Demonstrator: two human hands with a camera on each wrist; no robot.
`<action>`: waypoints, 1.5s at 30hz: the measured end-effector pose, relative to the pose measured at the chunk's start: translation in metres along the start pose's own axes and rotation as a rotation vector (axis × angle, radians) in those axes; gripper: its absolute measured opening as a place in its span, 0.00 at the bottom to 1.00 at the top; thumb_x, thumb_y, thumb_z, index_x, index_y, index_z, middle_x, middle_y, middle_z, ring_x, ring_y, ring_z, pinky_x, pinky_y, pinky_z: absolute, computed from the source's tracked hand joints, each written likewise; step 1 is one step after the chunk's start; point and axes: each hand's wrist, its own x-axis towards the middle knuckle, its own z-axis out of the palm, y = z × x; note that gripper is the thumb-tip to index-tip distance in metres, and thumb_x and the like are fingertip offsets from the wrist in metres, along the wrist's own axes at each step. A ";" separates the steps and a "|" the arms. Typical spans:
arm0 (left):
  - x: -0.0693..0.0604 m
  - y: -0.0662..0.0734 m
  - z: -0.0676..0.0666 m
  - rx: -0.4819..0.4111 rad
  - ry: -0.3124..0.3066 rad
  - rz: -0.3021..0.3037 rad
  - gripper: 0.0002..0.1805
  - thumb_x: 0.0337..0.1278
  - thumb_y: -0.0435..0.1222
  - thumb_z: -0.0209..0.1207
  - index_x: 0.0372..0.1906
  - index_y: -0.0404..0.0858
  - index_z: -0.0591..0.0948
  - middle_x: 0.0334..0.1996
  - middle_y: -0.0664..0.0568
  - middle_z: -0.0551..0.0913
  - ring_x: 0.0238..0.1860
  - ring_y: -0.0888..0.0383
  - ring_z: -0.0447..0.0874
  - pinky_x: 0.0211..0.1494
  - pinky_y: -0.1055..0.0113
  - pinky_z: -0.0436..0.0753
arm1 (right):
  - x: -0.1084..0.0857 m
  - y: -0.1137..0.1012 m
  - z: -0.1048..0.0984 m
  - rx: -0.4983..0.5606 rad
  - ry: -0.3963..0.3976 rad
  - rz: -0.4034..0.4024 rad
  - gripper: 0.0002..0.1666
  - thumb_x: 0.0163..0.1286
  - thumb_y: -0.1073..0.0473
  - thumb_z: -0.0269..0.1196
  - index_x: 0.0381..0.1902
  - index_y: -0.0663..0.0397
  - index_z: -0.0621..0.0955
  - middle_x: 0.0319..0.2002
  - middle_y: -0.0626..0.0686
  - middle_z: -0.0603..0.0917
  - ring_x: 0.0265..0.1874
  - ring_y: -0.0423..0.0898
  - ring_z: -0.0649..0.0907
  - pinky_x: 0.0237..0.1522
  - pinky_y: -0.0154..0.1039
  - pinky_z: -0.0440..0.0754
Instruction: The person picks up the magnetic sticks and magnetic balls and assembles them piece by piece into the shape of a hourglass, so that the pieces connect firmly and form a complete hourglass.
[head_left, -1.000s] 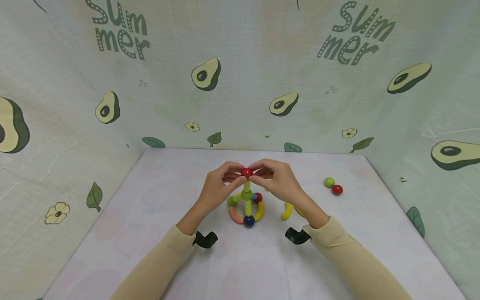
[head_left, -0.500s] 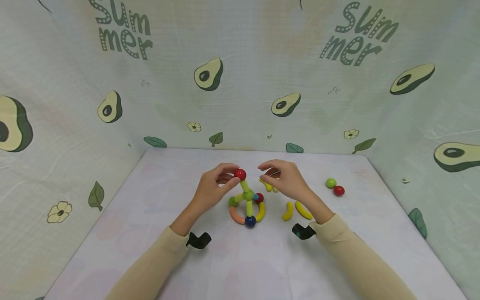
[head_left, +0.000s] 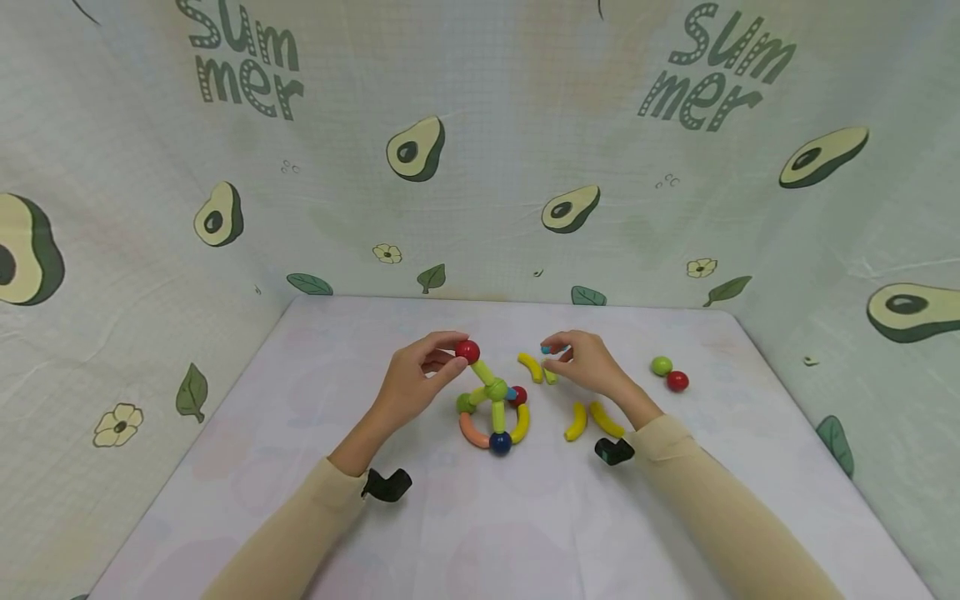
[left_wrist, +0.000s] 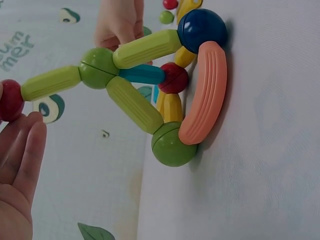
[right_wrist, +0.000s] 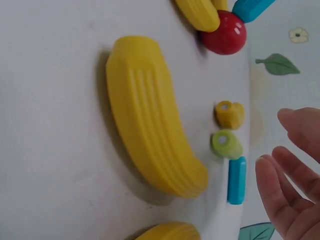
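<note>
My left hand (head_left: 416, 375) pinches the red ball (head_left: 468, 351) at the top of a magnetic ball-and-stick structure. A lime stick (head_left: 482, 372) leans left from the central green ball (head_left: 497, 389) up to it. Below, sticks run down to a dark blue ball (left_wrist: 202, 31), a lower green ball (left_wrist: 173, 145) and a second red ball (right_wrist: 224, 33). A salmon curved stick (left_wrist: 206, 94) and yellow ones join the base. My right hand (head_left: 588, 362), thumb and fingers apart, hovers by a blue stick (right_wrist: 237, 181), a lime stick (right_wrist: 226, 144) and a yellow curved stick (right_wrist: 230, 115).
Two yellow curved sticks (head_left: 576, 422) lie right of the structure, nearer the front. Farther right are a loose green ball (head_left: 662, 366) and a red ball (head_left: 677, 381). A patterned cloth wall (head_left: 480, 250) rises behind the table.
My right hand has let go of the top red ball and moved right toward the loose sticks. My left hand has tilted that ball and its lime stick leftward.
</note>
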 end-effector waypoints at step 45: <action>-0.004 -0.005 -0.003 -0.005 0.016 -0.035 0.20 0.72 0.41 0.68 0.65 0.46 0.83 0.56 0.56 0.88 0.49 0.59 0.89 0.53 0.70 0.87 | -0.007 -0.016 -0.006 0.050 -0.057 -0.065 0.21 0.72 0.65 0.70 0.62 0.55 0.83 0.51 0.56 0.88 0.44 0.51 0.87 0.50 0.48 0.89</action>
